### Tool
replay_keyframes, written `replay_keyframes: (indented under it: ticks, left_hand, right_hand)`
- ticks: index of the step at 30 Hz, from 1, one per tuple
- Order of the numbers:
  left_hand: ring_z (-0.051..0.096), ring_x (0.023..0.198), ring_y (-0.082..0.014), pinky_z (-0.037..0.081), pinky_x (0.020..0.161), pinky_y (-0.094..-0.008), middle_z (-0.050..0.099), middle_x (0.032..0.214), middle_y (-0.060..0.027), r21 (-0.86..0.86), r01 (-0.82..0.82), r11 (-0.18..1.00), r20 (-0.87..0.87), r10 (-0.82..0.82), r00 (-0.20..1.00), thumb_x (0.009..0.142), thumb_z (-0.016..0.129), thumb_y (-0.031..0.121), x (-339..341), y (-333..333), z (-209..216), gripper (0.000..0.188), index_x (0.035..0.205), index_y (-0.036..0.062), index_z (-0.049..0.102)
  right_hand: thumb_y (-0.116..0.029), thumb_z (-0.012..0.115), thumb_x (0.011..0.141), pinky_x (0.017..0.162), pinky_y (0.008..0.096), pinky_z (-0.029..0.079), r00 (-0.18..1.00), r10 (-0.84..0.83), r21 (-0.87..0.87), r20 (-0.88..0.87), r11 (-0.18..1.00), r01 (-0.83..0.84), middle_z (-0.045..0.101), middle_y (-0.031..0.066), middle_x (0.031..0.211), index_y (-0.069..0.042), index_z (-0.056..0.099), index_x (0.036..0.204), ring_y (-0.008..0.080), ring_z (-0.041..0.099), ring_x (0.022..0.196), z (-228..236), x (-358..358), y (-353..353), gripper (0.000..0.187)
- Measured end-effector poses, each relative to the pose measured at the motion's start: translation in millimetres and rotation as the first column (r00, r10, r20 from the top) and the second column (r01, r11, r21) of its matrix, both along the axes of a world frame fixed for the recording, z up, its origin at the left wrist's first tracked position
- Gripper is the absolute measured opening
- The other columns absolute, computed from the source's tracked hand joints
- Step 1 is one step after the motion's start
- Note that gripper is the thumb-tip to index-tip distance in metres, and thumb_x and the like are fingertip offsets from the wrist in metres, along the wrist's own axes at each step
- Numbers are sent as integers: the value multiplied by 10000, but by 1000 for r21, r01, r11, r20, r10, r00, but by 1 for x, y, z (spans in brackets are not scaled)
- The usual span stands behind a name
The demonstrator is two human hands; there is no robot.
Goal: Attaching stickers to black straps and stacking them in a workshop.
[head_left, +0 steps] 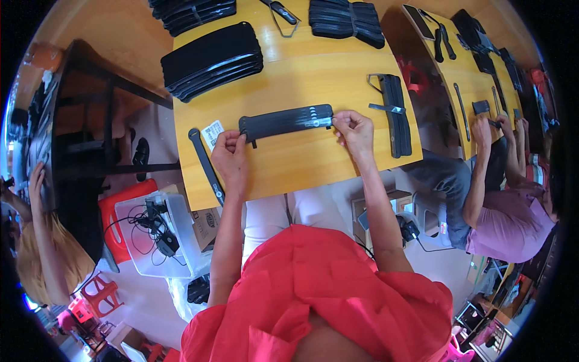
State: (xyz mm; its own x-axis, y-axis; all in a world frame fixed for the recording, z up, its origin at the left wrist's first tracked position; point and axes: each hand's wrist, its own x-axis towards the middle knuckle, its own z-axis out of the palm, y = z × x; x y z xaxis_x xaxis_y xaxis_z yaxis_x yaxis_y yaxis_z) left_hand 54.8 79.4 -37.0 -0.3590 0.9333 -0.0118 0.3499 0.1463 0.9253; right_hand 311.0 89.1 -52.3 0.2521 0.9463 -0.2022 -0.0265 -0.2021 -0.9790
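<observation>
A flat row of black strips [283, 122], lying side by side, is stretched between my hands just above the yellow table [289, 172]. My left hand [230, 155] pinches its left end, where a short tab hangs down. My right hand [356, 134] pinches the right end, thumb against finger, beside small pale marks on the strips. Left of my left hand lies a single long black strip [206, 166] with a rounded end. Next to it is a white printed label sheet [212, 134], partly behind the fingers.
A tall stack of black strips [211, 60] sits at the far left, with banded bundles [347, 23] behind. Another banded bundle [398, 117] lies near the right edge. Below left stands a clear bin [154, 235] with cables. Co-workers sit at tables on both sides.
</observation>
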Motion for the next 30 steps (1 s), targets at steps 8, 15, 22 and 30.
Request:
replay_keyframes:
  ticks: [8,15,22,30]
  left_hand:
    - [480,613,-55,391,558,-189,558,702,5,6,8,1000,17,-8,1000,811,625,47,0,1,-5,100,893,4,589]
    - [487,625,-62,395,568,-195,559,701,-2,19,8,1000,0,-8,1000,810,624,43,-1,1,-7,92,882,-1,589]
    - [506,641,-76,410,594,-207,571,706,-16,-5,7,1000,-27,-7,1000,810,616,40,1,1,-1,90,882,-8,592]
    - [527,590,-87,434,561,-220,590,664,-33,71,-11,997,-48,14,999,776,644,44,-1,2,-8,82,836,7,602]
  right_hand:
    - [-14,629,797,376,171,378,1000,-15,-12,26,1000,15,576,14,616,14,623,822,48,498,476,2,0,-1,38]
    - [-22,632,797,371,175,380,994,-29,-23,103,999,31,575,17,612,19,625,805,51,498,472,5,-4,-1,43]
    - [-28,638,788,364,190,390,993,-56,-12,101,998,58,566,24,556,19,634,784,54,503,442,5,-6,0,47]
    - [-27,641,785,362,195,396,989,-74,-3,127,997,75,561,21,547,14,636,768,56,502,437,7,-8,1,45]
